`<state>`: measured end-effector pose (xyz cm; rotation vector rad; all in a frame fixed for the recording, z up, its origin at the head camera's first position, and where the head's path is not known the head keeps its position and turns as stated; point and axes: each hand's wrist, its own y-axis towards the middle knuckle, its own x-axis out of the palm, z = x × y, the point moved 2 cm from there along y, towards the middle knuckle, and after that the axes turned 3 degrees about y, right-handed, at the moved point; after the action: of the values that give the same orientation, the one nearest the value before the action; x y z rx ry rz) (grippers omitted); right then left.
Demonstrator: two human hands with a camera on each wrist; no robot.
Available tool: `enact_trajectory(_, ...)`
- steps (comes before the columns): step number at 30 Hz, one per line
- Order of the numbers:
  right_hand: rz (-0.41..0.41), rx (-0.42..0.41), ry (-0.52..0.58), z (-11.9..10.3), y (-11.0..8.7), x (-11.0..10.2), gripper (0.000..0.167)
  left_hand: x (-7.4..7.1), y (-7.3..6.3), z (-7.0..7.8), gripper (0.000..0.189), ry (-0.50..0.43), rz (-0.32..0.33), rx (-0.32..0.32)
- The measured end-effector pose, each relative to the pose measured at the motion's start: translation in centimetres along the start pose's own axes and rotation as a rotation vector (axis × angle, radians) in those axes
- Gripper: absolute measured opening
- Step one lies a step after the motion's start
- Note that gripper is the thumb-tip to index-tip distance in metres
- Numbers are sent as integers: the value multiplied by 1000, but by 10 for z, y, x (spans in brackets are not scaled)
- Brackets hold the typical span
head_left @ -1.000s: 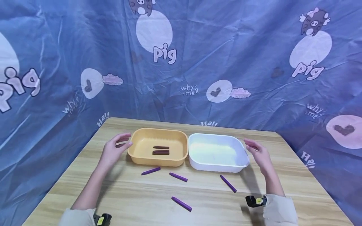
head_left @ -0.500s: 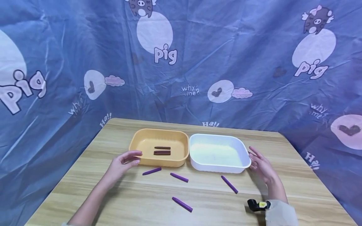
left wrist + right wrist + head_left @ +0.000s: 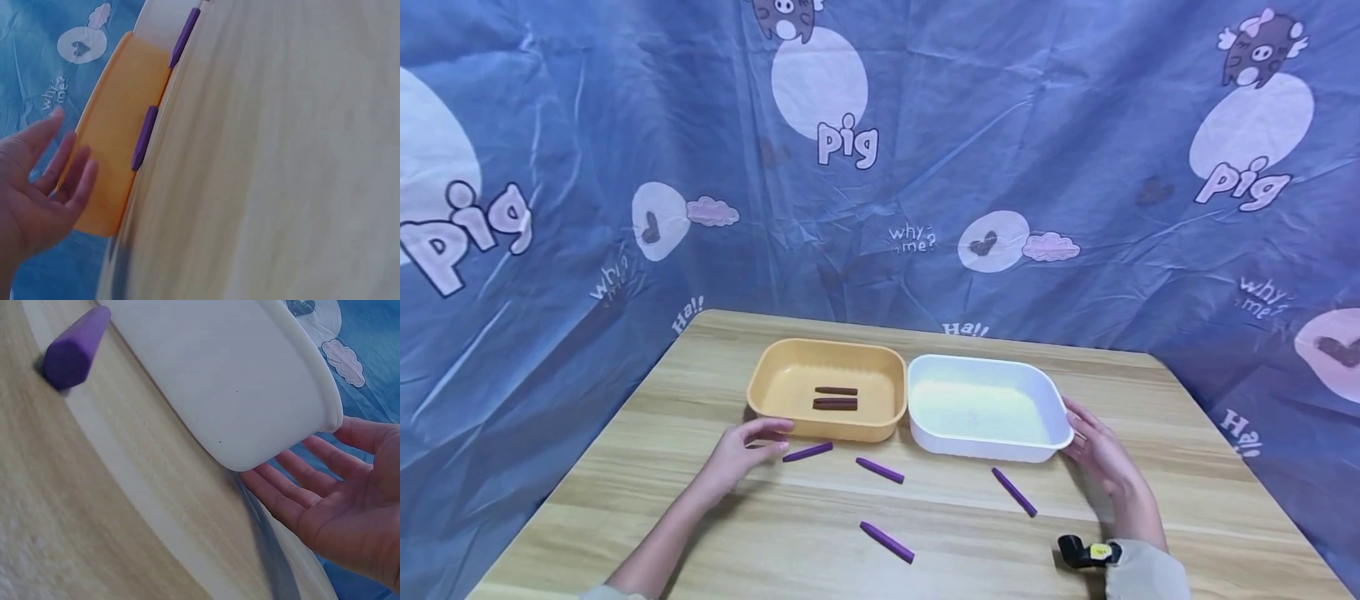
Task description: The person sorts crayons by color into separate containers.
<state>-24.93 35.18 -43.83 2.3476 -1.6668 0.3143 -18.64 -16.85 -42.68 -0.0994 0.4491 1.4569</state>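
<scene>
My left hand [image 3: 739,458] hovers by the near left corner of the orange bin [image 3: 831,428], fingers loosely bent with nothing between them. Just right of its fingertips lies a purple crayon [image 3: 808,452]. My right hand [image 3: 1108,467] is at the right end of the white bin [image 3: 985,448]; in the right wrist view its extended fingers [image 3: 281,487] lie along the bin's end wall and appear to touch it. Other purple crayons lie on the table: one in the middle [image 3: 880,470], one nearer me [image 3: 887,542], one before the white bin [image 3: 1014,492].
Inside the orange bin are brown crayons [image 3: 835,404], lying side by side. The two bins stand next to each other on the wooden table [image 3: 760,542]. A blue printed cloth [image 3: 850,275] hangs behind the table and at both sides.
My left hand has come down and nearer, from the orange bin's left side to its near left corner. My right hand has moved lower against the white bin's end. The view has shifted slightly.
</scene>
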Motion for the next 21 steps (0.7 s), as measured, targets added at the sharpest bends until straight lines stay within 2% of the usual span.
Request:
enact_trajectory(2, 0, -5, 4, 0, 0, -1, 34, 2, 0, -4, 30, 26, -15, 4)
enact_trajectory(6, -5, -13, 9, 0, 0, -1, 33, 8, 3, -13, 29, 110, -31, 51)
enact_trajectory(10, -12, -20, -4, 0, -1, -1, 33, 12, 4, -19, 30, 198, -17, 82)
enact_trajectory(15, -8, -16, -12, 1, -1, -2, 34, 16, 4, -22, 30, 297, 8, 87)
enact_trajectory(21, 1, -14, -19, 3, -1, -3, 34, 20, 8, -23, 30, 380, -9, 110)
